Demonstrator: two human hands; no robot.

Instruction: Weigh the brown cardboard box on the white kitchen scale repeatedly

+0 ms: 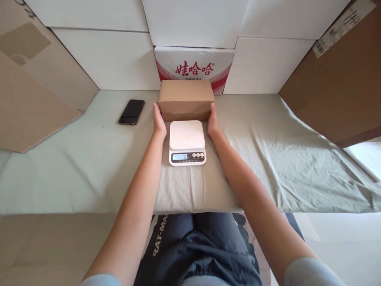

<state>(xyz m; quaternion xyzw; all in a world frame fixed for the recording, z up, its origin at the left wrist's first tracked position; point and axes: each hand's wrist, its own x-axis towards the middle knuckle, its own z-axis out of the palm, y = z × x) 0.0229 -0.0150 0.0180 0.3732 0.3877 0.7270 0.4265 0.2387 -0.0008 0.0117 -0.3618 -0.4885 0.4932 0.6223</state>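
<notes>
A closed brown cardboard box sits between my two hands, just behind the kitchen scale. My left hand presses against its left side, thumb pointing up along the edge. On the opposite side, my right hand grips the box the same way; most fingers of both hands are hidden behind it. Between my wrists stands a white digital kitchen scale, its platform bare and its lit display reading 0. I cannot tell whether the box rests on the cloth or is slightly raised.
A black smartphone lies left of the box on the pale green cloth. Behind stands a white and red carton against white panels. Large cardboard sheets wall the left side, and a brown carton the right.
</notes>
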